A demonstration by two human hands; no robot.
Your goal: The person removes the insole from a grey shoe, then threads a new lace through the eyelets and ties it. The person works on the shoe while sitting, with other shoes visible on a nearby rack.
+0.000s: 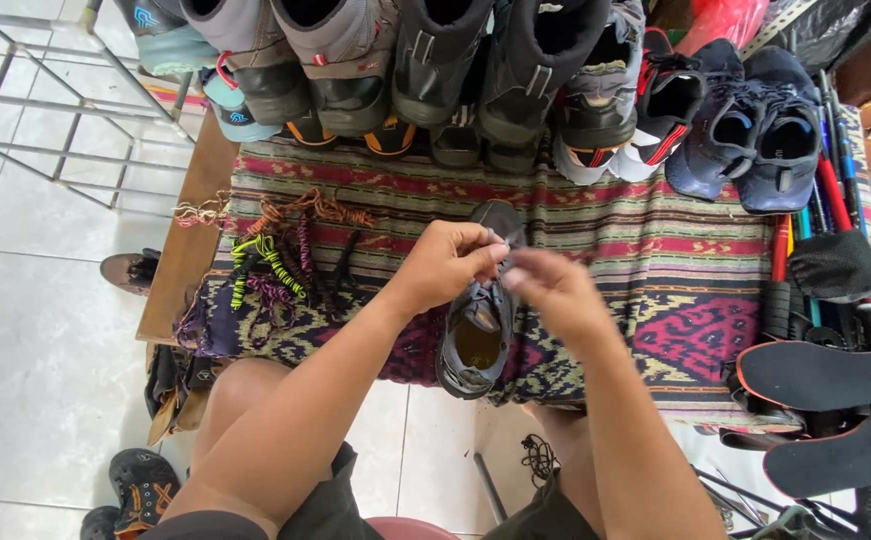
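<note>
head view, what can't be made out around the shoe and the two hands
- Lace ends: head view, hidden between left hand and right hand, whose fingers are motion-blurred.
- Grey shoe: middle covered by both hands.
- Shoe row at the back: tops cut off by the upper edge.
- Black insoles: cut off by the right edge.

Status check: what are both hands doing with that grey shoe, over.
Left hand and right hand pinch together at the lace area of the grey shoe. Shoe lies on patterned cloth. Loose laces lie left, apart.
</note>
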